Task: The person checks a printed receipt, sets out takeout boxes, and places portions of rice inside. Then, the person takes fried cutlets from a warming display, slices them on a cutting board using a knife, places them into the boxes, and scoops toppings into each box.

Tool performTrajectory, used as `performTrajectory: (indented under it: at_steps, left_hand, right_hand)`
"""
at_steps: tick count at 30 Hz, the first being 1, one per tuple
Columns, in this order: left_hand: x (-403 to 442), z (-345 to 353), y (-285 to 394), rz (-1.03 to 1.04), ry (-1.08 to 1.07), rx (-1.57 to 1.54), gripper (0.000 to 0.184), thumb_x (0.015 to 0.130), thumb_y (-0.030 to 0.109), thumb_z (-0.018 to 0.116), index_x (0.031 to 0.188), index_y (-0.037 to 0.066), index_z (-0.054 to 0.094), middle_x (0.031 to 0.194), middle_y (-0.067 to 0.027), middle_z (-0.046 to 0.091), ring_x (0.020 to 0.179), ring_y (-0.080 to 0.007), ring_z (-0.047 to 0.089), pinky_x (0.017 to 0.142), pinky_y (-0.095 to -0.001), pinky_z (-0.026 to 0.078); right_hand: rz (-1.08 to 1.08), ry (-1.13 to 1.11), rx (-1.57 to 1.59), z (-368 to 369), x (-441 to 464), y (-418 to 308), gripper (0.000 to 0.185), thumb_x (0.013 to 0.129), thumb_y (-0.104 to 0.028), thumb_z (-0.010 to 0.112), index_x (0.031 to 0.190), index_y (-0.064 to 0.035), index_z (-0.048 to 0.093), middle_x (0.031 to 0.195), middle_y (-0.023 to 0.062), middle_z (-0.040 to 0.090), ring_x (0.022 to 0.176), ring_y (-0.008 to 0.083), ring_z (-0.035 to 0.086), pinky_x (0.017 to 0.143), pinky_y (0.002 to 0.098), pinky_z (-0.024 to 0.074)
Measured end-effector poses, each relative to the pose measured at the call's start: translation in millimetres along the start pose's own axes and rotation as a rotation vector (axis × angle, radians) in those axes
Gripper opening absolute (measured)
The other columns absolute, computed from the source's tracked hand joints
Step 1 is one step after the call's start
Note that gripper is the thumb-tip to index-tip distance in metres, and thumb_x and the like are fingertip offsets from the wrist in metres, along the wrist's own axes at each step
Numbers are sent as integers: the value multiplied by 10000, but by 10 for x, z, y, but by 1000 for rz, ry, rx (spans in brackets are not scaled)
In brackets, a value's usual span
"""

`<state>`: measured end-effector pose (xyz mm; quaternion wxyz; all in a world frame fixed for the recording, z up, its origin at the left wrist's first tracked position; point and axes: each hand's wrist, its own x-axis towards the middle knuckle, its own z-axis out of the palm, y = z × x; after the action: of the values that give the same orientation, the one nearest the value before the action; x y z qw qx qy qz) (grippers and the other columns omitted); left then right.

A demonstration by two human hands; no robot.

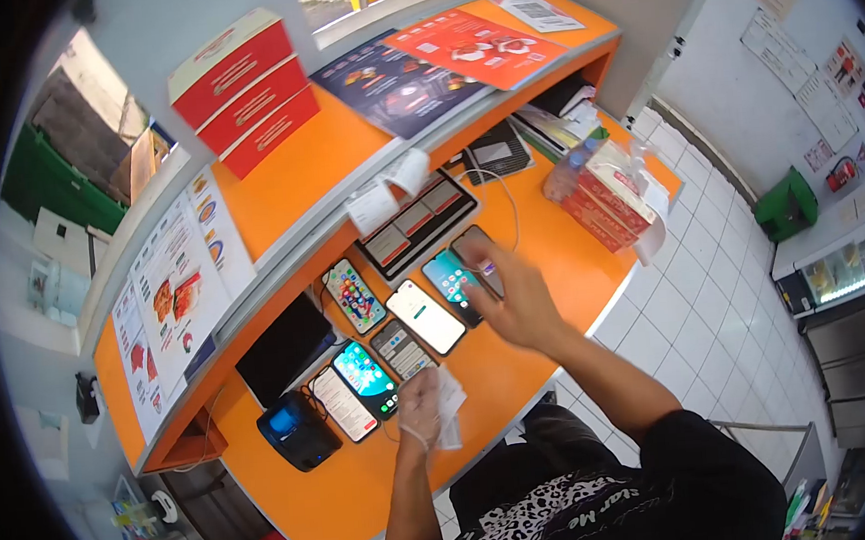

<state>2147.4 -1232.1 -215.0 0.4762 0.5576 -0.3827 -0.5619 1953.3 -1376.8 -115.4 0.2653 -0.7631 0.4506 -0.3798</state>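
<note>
Left hand (419, 408) holds paper (450, 405) beside bare counter (497, 378), close to its near edge

This looks like a food shop — picture menus (177, 313) lie on the orange counter (273, 206), lit phones (426, 317) lined up below.

Right hand (517, 302) blurred, seemingly hiding part of rightmost phone (471, 240)
</note>
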Motion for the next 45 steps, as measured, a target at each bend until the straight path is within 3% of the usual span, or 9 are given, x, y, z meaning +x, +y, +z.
performTrajectory:
  at_steps: [2,5,11,14,17,21,29,36,45]
  left_hand:
    - [190,473,192,76,-85,93,321,1044,286,561,872,21,617,742,-14,582,677,-101,528,626,-302,465]
    - [399,1298,347,200,-277,263,238,1014,233,605,937,10,641,769,-34,607,711,-129,558,670,-307,486]
    - [374,3406,1305,-113,-1014,390,200,896,154,752,995,2,667,854,-49,657,781,-139,610,712,-304,499]
    - [233,4818,1463,-85,-1043,402,172,891,131,748,960,0,660,832,-43,646,737,-117,605,670,-284,491]
    - [303,6180,1254,660,-1122,409,159,902,131,728,910,-3,643,772,-29,627,674,-97,575,620,-266,469]
    - [-132,7848,1662,338,-1113,414,157,909,128,698,873,-8,628,723,-35,608,683,-115,554,642,-285,467]
    - [-509,11139,1522,686,-1420,459,127,896,116,683,851,5,640,734,-31,611,721,-97,535,673,-270,457]
    - [-905,14043,1199,649,-1830,259,96,877,92,702,843,9,667,739,-34,632,716,-109,554,683,-286,472]
    - [-2928,16713,480,607,-2297,114,128,906,111,723,862,-2,681,731,-35,639,708,-99,557,665,-276,469]
  right_hand:
    - [259,-278,221,-200,-572,136,451,898,-206,725,1268,-18,547,1002,129,686,865,297,692,726,399,544]
    - [539,-237,988,-583,-1265,483,340,906,-123,726,1201,-3,606,986,73,704,863,154,679,759,320,558]
    - [431,606,837,-3455,-2377,1276,217,882,-25,682,1091,27,657,983,77,708,860,161,663,724,320,534]
    - [326,841,823,-4524,-3285,1481,249,883,-9,659,1128,20,618,1000,87,688,891,174,656,705,325,525]
    - [302,1097,780,-5132,-4016,1545,288,882,-6,655,1161,12,588,1014,92,677,899,181,654,703,333,527]
    - [245,1461,871,-5503,-4571,1665,245,872,44,663,1110,22,612,993,108,673,865,201,655,703,358,537]
    - [430,1204,826,-6666,-4861,2786,207,926,21,661,1129,52,637,963,84,680,817,144,648,730,295,533]
    - [457,1418,584,-8609,-5328,3694,199,963,-22,649,1148,50,631,938,76,677,801,127,632,721,283,524]
    - [430,1832,332,-10372,-6949,4198,226,955,-21,666,1164,56,628,961,75,668,825,121,620,711,279,527]
